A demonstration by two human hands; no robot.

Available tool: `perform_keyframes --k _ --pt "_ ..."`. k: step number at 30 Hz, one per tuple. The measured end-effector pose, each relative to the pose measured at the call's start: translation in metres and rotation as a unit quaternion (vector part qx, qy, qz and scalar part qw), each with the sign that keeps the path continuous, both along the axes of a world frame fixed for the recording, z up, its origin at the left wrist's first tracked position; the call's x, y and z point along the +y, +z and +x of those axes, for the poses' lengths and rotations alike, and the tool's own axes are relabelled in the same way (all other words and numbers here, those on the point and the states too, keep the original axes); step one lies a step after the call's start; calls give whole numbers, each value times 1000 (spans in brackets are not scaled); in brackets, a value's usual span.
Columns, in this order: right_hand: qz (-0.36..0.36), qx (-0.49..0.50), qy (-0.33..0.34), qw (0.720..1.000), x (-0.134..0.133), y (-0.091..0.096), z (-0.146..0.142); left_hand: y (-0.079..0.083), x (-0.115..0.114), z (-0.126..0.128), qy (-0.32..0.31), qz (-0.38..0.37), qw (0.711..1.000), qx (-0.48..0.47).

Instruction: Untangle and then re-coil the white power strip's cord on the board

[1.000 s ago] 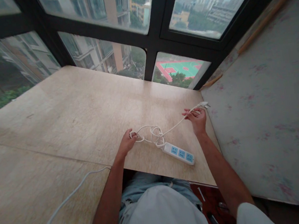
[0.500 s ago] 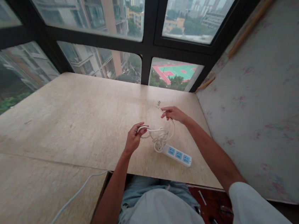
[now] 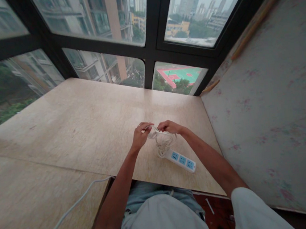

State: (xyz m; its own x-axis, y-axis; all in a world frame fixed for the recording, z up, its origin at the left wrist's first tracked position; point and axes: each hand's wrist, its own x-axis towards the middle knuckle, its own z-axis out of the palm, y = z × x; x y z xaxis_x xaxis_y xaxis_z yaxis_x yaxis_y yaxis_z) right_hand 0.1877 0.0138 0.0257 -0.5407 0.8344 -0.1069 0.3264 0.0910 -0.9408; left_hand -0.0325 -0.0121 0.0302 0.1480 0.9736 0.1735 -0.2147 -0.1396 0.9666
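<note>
A white power strip (image 3: 182, 160) with three blue sockets lies at a slant on the stone-look surface. From its far end comes a tangled white cord (image 3: 164, 141), heaped in loose loops. My left hand (image 3: 141, 134) pinches a loop of this cord just beyond the heap. Close beside it, my right hand (image 3: 169, 126) has its fingers closed on another stretch of the same cord. The two sets of fingertips are nearly touching. I cannot make out the plug, which my right hand or the loops may hide.
Dark-framed windows (image 3: 148, 67) border the far side of the beige surface (image 3: 83, 129). A floral-papered wall (image 3: 265, 117) rises on the right. Another white cable (image 3: 69, 207) runs along the left front. Below the front edge shows a dark red floor (image 3: 215, 210) with small items.
My right hand has come left and nearer to my body, bringing its cord to my left hand, and its fingers have closed. The plug that showed beyond it is no longer visible.
</note>
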Motion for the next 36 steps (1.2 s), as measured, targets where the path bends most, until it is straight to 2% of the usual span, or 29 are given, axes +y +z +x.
perform_keyframes --k 3,5,7,9,14,20,23,26,28,29,31,33,36 --pt "-2 42 -21 999 -6 -5 0 -1 2 7 -4 -62 998 -16" --pt "-5 61 -33 998 -11 -9 -2 -5 1 11 -47 -150 985 -75" --pt "-8 84 -52 995 -14 -13 -2 -9 -1 12 -100 -221 959 -148" --pt "-15 105 -72 992 -16 -17 -3 -12 -3 11 -134 -252 938 -196" --pt "-46 123 -78 988 -20 -24 -3 -13 -4 8 -166 -290 914 -228" --pt "-59 120 -101 986 -19 -24 -4 -13 1 14 -123 -383 872 -280" --pt "12 114 -184 976 -20 -15 -3 -9 -1 17 -67 -416 856 -298" --pt "129 111 -244 955 -30 7 -5 -1 -6 23 -20 -436 841 -321" --pt "227 56 -206 950 -42 27 -12 4 -9 28 -15 -444 835 -324" --pt "276 -5 -163 947 -49 38 -17 6 -10 31 -18 -449 833 -322" --pt "350 -173 -66 918 -62 57 -28 8 -12 36 -29 -457 831 -314" --pt "370 -311 -39 874 -70 69 -38 9 -12 40 -34 -464 830 -308" --pt "369 -413 -40 831 -74 76 -46 6 -13 42 -33 -471 828 -303"
